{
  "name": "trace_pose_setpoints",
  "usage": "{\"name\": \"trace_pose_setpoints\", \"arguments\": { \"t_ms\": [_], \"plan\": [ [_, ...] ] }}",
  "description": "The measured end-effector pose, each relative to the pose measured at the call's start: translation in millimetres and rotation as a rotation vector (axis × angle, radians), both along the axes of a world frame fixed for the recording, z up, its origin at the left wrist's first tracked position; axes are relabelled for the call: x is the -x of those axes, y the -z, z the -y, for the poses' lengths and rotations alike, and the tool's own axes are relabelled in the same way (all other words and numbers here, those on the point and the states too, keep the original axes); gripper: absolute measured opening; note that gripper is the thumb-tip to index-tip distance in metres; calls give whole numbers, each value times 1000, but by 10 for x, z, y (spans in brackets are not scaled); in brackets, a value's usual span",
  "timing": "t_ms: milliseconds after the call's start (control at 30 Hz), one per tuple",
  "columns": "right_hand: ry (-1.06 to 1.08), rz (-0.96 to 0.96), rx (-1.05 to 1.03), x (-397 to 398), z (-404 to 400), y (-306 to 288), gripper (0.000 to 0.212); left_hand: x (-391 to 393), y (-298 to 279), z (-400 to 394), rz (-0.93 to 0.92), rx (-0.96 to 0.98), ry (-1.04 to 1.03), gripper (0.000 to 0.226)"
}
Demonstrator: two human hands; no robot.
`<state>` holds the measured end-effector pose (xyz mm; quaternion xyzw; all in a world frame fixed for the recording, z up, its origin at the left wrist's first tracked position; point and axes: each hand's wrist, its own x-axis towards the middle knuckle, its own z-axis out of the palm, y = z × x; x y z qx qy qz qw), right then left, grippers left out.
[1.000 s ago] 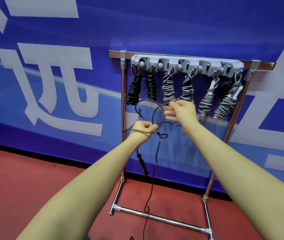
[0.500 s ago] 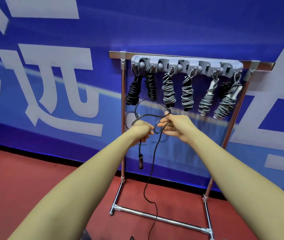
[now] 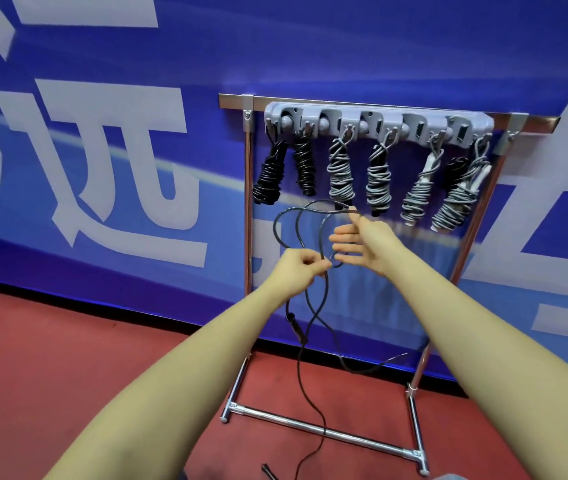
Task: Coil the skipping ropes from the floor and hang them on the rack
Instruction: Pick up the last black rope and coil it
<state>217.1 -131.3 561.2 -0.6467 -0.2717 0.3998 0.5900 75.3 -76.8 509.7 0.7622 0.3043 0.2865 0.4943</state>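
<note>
Backdrop: blue banner wall (image 3: 102, 168) with large pale lettering, above red sports flooring (image 3: 50, 375).

Item 1: chrome rack (image 3: 324, 433) on a floor frame, standing against the banner, with a grey hook strip (image 3: 379, 121) along its top bar.

Item 2: six coiled skipping ropes hanging from the hooks; two black bundles (image 3: 284, 171) at the left end, four grey bundles (image 3: 341, 171) to their right.

Item 3: loose black skipping rope (image 3: 305, 341), partly looped in front of the rack below the hung bundles. Two loops arch up between my hands; the remainder trails down to the floor, one handle (image 3: 296, 329) dangling under my left wrist.

Item 4: my left hand (image 3: 296, 271), fingers curled, pinching the gathered strands at the base of the loops.

Item 5: my right hand (image 3: 362, 242), fingers spread and mostly straight, the top of the loops passing at its raised thumb; whether thumb and forefinger nip the cord I cannot tell.
</note>
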Motion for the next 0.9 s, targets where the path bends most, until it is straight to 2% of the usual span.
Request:
{"name": "trace_pose_setpoints", "arguments": {
  "t_ms": [67, 133, 200, 300, 400, 467, 567, 733, 900],
  "plan": [
    [-104, 162, 86, 14, 43, 106, 37, -26, -127, -61, 50, 86, -73, 21],
    [-192, 234, 132, 56, 74, 228, 23, -58, -227, -131, 52, 170, -144, 15],
    [-305, 232, 167, 127, 118, 343, 16, -85, -299, -193, 91, 239, -213, 17],
    [-470, 175, 142, 236, 170, 440, 17, -87, -373, -268, 141, 301, -274, 25],
    [-535, 155, 65, 317, 169, 419, 15, -21, -396, -311, 53, 315, -312, 23],
    [-493, 157, 11, 346, 136, 361, 14, 32, -359, -325, -12, 290, -295, 21],
    [-324, 46, -99, 357, 67, 253, 12, 114, -243, -283, -157, 169, -170, 24],
    [-54, -46, -201, 296, -38, 94, 15, 219, -43, -158, -78, 237, -27, 20],
    [125, -211, -259, 170, -76, 10, 11, 214, 15, -100, -82, -2, 36, 10]
  ]
}}
